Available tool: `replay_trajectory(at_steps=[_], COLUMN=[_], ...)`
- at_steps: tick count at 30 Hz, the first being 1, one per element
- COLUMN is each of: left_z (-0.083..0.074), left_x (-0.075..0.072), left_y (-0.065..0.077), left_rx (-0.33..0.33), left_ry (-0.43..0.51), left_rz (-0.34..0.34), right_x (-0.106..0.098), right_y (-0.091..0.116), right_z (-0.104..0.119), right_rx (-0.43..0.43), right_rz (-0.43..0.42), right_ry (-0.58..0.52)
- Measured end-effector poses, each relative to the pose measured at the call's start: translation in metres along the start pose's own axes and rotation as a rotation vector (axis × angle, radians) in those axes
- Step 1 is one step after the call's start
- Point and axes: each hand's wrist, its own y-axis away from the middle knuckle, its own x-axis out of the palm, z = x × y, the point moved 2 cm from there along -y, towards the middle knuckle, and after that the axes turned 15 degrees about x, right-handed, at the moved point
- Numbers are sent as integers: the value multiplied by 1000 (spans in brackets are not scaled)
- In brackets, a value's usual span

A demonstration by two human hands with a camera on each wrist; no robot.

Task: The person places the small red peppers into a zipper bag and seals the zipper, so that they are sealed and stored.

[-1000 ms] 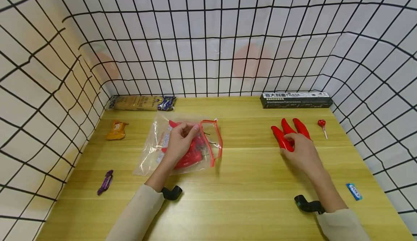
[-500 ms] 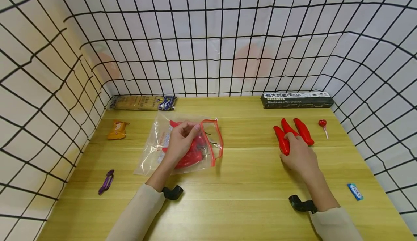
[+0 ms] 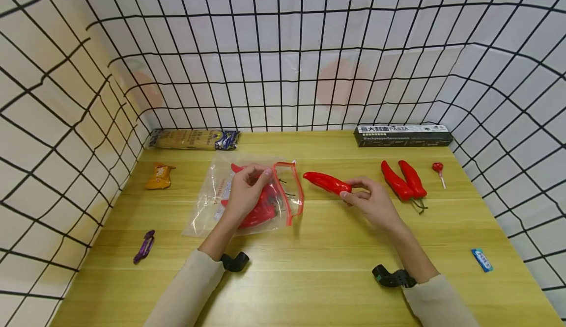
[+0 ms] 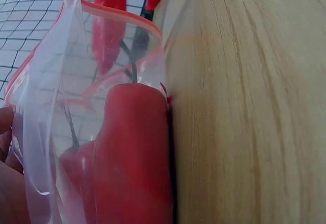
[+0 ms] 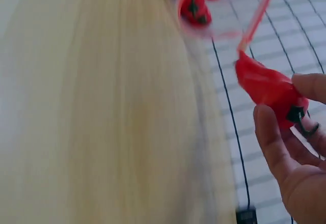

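Observation:
A clear zip bag [image 3: 201,214] with a red-edged mouth lies on the table at centre left, its mouth facing right and standing open. Inside are several red chili peppers [image 3: 258,215], stems toward the mouth. My left hand [image 3: 245,192] pinches the bag's upper side near that mouth. Between thumb and fingers my right hand [image 3: 373,202] holds another red chili pepper [image 3: 326,181] by its stem end, above the table, tip pointing left and just short of the bag's mouth. Two more red chili peppers [image 3: 396,182] lie side by side to the right, stems toward me.
At the back stand a noodle pack [image 3: 190,139] on the left and a black pasta box [image 3: 403,136] on the right. A lollipop [image 3: 438,167], an orange wrapped candy [image 3: 159,177], a purple candy [image 3: 144,246] and a blue packet [image 3: 481,259] lie around. Black wire mesh [image 3: 283,71] encloses the table.
My right hand has picked up the leftmost of three chili peppers on the right and carried it left toward the bag. The left hand stays on the bag.

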Motion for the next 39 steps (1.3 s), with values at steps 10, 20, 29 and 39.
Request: replay_trajectory(at_steps=[10,20,29,39], left_z=[-7,-12,-14,-19], left_x=[-5,-4,-3,-3], left_y=[-3,-3,-3,-1], left_rx=[21,6,31,16], left_ry=[-26,-13,-18,-128], left_rz=[-66,-51,-45,-21], right_x=[29,36,81,100], right_y=[-5,-7,-33,-40], right_z=[32,35,35,44], right_rx=[-63,-106,-85,-34], right_rz=[-68,-9,180,215], right_ry=[-113,-189,-212,-293])
